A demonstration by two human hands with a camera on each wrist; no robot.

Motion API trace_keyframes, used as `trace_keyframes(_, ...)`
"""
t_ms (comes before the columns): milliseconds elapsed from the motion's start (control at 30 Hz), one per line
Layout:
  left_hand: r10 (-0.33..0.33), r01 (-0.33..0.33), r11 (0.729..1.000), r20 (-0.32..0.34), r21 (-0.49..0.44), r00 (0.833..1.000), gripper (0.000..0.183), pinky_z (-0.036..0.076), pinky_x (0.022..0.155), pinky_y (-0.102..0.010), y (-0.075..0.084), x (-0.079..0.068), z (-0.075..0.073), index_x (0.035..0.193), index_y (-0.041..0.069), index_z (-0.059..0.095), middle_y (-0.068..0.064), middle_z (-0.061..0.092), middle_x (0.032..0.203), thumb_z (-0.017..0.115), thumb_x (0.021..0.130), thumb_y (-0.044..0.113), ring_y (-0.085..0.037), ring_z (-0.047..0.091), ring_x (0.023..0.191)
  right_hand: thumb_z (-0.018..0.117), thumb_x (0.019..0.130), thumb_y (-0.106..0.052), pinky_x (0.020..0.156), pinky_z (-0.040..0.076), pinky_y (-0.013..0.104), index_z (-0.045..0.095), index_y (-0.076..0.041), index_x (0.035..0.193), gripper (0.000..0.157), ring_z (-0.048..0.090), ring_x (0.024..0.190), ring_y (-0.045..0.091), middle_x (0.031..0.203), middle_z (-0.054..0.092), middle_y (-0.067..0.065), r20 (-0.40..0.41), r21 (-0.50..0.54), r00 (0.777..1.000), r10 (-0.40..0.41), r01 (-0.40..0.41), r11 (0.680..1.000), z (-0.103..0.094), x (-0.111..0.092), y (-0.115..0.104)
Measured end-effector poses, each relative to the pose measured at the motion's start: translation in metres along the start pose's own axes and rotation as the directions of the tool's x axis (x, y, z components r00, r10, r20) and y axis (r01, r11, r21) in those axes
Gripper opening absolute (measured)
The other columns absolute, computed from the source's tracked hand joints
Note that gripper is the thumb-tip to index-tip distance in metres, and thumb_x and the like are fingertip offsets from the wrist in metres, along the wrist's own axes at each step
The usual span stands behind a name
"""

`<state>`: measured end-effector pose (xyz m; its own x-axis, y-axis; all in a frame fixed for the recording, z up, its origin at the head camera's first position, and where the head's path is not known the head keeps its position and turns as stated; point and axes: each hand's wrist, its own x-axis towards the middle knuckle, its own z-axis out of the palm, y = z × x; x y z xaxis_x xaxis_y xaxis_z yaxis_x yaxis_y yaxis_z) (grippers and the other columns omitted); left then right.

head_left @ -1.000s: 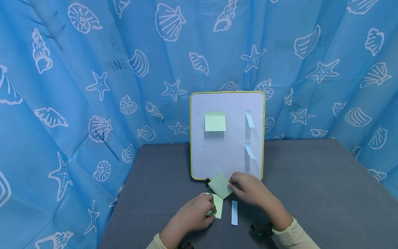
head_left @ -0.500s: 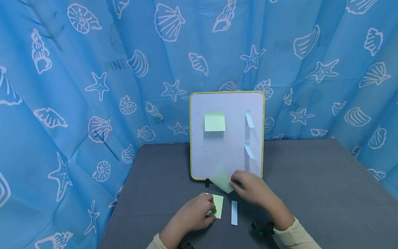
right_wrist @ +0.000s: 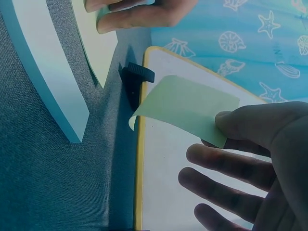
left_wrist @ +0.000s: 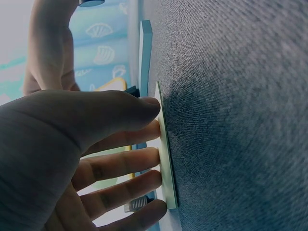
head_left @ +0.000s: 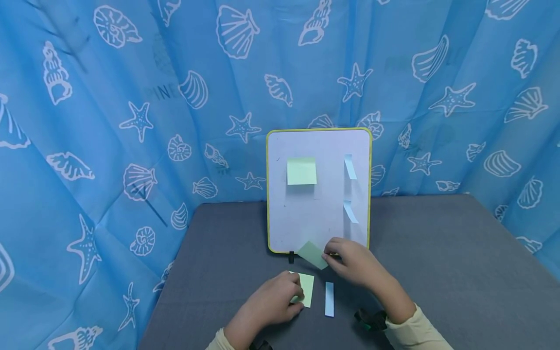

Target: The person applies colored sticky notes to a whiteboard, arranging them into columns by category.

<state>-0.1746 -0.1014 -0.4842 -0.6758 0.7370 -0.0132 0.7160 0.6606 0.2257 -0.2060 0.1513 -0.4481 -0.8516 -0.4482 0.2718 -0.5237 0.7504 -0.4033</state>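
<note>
My right hand (head_left: 352,261) pinches the corner of a loose pale green sticky note (head_left: 312,254) between thumb and forefinger. That note is held in front of the whiteboard's lower edge, and its free end curls in the right wrist view. Lower down, my left hand (head_left: 276,297) rests its fingertips and thumb on a green sticky note pad (head_left: 308,290) lying on the table, covering part of it. A narrow light blue sticky note pad (head_left: 329,299) lies just to the right. The yellow-rimmed whiteboard (head_left: 321,228) stands upright behind both hands.
Stuck on the whiteboard are a green sticky note (head_left: 302,171) at upper left and two blue strips, an upper strip (head_left: 350,167) and a lower strip (head_left: 350,212). A black clip (head_left: 291,257) sits at its base. A shell-patterned blue curtain (head_left: 245,87) hangs behind the grey table (head_left: 420,253).
My right hand has risen slightly with the green sticky note, which swung up and now overlaps the whiteboard's bottom edge. My left hand stays on the pad.
</note>
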Motion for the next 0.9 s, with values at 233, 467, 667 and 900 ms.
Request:
trace_keyframes(233,0.0,0.0,1.0,-0.001,-0.012,1.0,0.012,0.046,0.073,-0.016,-0.0007,-0.0001,0.0007,0.106,0.025,0.084,0.014,0.064,0.1,0.079,0.097,0.031,0.0,0.049,0.083,0.077,0.097,-0.018,0.065,0.05,0.024,0.077,-0.021,0.089,0.008,0.052,0.071,-0.003,0.084,0.066,-0.015,-0.035,-0.003,0.999,-0.03,0.03,1.0,-0.0006,-0.0005,0.0002)
trace_keyframes(467,0.051,-0.047,0.997,-0.065,0.059,0.997,0.007,0.048,0.075,-0.016,-0.0018,0.0002,0.0019,0.1,0.024,0.084,0.013,0.066,0.096,0.079,0.096,0.024,-0.001,0.053,0.082,0.078,0.096,-0.017,0.065,0.051,0.024,0.078,-0.021,0.089,0.008,0.054,0.072,-0.003,0.085,0.068,-0.015,-0.067,-0.009,0.996,-0.054,0.054,0.999,-0.0019,-0.0008,0.0002)
trace_keyframes(667,0.05,-0.047,0.998,-0.058,0.05,0.997,0.007,0.048,0.077,-0.015,-0.0026,0.0013,0.0024,0.101,0.023,0.084,0.013,0.067,0.097,0.08,0.096,0.022,0.0,0.054,0.083,0.078,0.095,-0.016,0.065,0.051,0.024,0.078,-0.021,0.089,0.007,0.054,0.072,-0.003,0.085,0.069,-0.014,-0.079,-0.007,0.996,-0.053,0.052,0.999,-0.002,-0.0004,-0.0005)
trace_keyframes(900,0.038,-0.036,0.999,-0.051,0.04,0.998,0.007,0.049,0.076,-0.016,-0.0022,0.0023,0.0023,0.101,0.024,0.084,0.013,0.068,0.098,0.079,0.096,0.022,0.0,0.054,0.083,0.079,0.095,-0.017,0.064,0.05,0.024,0.078,-0.022,0.089,0.008,0.053,0.071,-0.004,0.084,0.068,-0.015,-0.075,-0.014,0.997,-0.035,0.034,0.999,-0.0042,-0.0003,-0.001)
